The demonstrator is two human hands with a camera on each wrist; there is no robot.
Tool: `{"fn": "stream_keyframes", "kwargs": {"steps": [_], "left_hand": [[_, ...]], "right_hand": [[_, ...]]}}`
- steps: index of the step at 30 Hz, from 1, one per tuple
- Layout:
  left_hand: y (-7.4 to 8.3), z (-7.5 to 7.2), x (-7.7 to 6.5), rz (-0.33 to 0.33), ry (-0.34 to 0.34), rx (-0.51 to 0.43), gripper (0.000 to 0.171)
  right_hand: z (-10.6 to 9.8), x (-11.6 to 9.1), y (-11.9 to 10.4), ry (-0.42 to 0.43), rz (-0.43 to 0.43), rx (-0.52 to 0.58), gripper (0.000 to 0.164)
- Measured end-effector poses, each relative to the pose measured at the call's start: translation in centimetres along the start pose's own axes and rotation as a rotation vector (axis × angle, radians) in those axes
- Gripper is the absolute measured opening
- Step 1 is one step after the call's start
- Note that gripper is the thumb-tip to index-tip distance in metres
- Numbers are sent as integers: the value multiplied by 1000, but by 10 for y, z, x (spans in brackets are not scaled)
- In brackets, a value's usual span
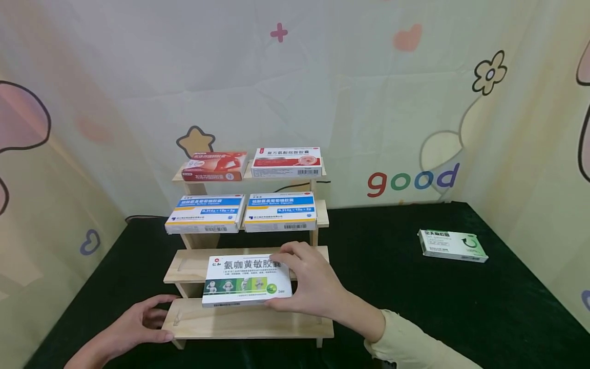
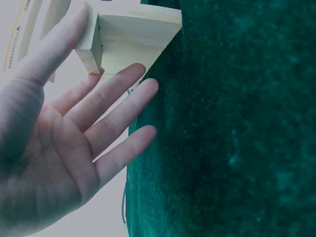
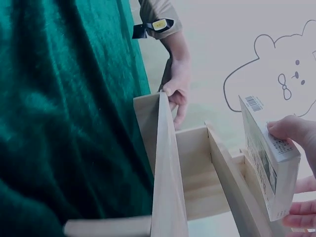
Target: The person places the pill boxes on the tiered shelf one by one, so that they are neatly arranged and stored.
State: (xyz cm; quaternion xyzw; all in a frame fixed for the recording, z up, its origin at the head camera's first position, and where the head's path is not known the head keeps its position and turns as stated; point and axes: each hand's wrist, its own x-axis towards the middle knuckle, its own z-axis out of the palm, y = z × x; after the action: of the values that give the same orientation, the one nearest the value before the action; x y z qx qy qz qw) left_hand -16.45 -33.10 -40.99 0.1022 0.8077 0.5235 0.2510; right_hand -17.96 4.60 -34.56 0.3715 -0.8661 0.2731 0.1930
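Note:
My right hand (image 1: 318,284) grips a white and green medicine box (image 1: 244,274) by its right end, thumb at the front edge and fingers over the back. The box is tilted above the two lower steps of a wooden stepped stand (image 1: 249,324). In the right wrist view the thumb lies on the narrow side of the medicine box (image 3: 269,163). At the stand's left end my left hand (image 1: 129,328) holds the bottom step between thumb and index finger. The left wrist view has the other fingers of the left hand (image 2: 74,140) spread beside the wood.
Two blue and white boxes (image 1: 205,212) stand on the second step from the top. Above them, a red box (image 1: 215,166) and a red and white box (image 1: 287,163) share the top step. Another green and white box (image 1: 454,245) lies right on the dark green cloth (image 1: 392,287).

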Motion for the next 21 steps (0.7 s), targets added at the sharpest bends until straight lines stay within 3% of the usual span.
{"fn": "stream_keyframes", "kwargs": {"steps": [15, 21], "left_hand": [[0, 2, 0, -12, 11, -8, 74], [0, 3, -1, 30, -5, -33, 76]], "right_hand": [[16, 27, -25, 3, -47, 13, 65], [24, 35, -33, -14, -56, -11, 65]]}}
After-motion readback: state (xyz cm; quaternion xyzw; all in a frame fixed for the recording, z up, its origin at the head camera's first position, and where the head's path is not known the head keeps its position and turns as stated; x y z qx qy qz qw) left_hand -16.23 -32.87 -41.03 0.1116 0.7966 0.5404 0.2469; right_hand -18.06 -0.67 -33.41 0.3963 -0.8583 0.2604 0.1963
